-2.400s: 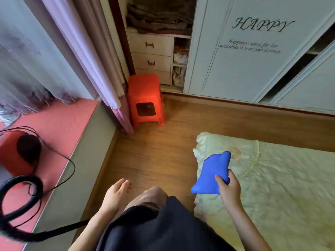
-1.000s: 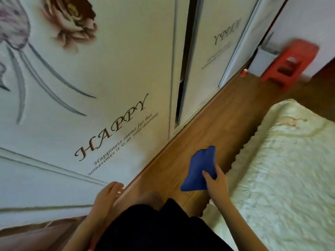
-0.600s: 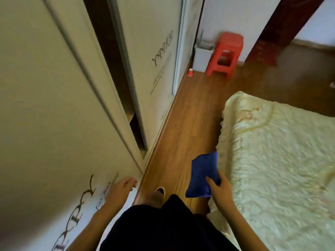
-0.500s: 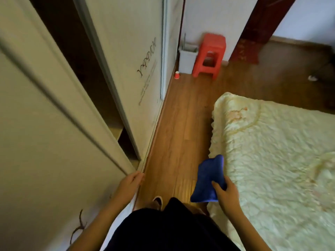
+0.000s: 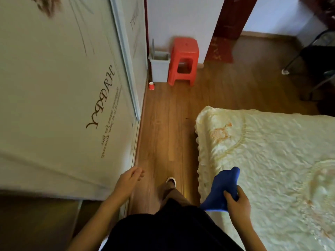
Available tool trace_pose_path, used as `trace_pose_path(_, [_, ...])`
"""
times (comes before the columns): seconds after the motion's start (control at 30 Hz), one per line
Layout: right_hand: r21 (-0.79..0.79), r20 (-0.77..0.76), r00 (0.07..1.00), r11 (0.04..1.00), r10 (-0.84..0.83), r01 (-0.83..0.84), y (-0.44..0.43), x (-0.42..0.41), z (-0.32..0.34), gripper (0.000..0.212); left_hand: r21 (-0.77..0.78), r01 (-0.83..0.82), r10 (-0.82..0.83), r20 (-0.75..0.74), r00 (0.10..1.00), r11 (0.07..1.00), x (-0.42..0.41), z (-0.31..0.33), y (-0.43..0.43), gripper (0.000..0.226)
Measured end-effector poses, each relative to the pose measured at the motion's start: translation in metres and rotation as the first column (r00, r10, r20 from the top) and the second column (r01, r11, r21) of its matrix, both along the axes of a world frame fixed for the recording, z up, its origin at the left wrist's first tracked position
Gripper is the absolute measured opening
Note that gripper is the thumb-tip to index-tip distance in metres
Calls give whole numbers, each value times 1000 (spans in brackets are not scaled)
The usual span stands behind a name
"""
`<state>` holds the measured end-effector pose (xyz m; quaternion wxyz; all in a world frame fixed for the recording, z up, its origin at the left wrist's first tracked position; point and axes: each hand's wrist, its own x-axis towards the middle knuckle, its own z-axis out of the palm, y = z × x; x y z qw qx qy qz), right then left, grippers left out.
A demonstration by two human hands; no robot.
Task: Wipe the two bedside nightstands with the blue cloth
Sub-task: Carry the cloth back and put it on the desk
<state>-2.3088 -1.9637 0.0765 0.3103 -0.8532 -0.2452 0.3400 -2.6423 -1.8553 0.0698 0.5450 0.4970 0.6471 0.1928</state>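
Note:
My right hand (image 5: 237, 201) grips the blue cloth (image 5: 222, 189), which hangs folded over the edge of the bed at the lower right. My left hand (image 5: 129, 181) is loose and holds nothing, its fingers apart, close to the white wardrobe door (image 5: 59, 98) on the left. No nightstand is in view. One foot (image 5: 171, 181) shows on the wooden floor between my hands.
A bed with a cream quilted cover (image 5: 268, 160) fills the right. A strip of wooden floor (image 5: 166, 127) runs ahead between wardrobe and bed. At its far end stand a red plastic stool (image 5: 184, 60), a grey bin (image 5: 159, 64) and a small red cup (image 5: 151, 86). A dark chair (image 5: 315, 57) stands far right.
The view has swung from the window side along the wardrobe to the aisle beside the bed. The blue cloth stays in my right hand; my left hand has come off the wardrobe door.

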Motion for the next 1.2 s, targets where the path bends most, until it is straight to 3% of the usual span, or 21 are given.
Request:
trace_pose_path(0.17, [35,-42,994,994,101,-99,135,24,7,8,-19,-167,166,-43,985,986,-1,0,88,27])
trace_pose_path(0.47, [149,-124,947,950,295,-276,377,33,18,69,-62,-320,311,-131,941,945,2,-19,244,29])
trace_pose_path(0.53, [146,-146,931,938,334,-313,430,36,15,54,-91,-322,310,-126,942,942,8,-29,292,30])
trace_pose_path(0.6, [188,-145,930,932,337,-308,479,42,14,19,-111,-290,276,-121,953,951,19,-36,347,30])
trace_pose_path(0.63, [193,-131,934,932,334,-306,502,48,11,16,-107,-259,246,-123,961,960,27,-36,376,30])
trace_pose_path(0.77, [149,-53,967,960,248,-238,585,78,11,14,-77,-116,107,-106,989,990,65,-21,505,27])
trace_pose_path(0.93, [127,-44,994,988,96,-90,661,123,18,16,-39,211,-214,-79,974,977,127,11,660,28])
trace_pose_path(1.2, [102,-30,988,983,-152,154,755,205,4,18,-14,358,-359,-37,933,933,252,18,827,23])
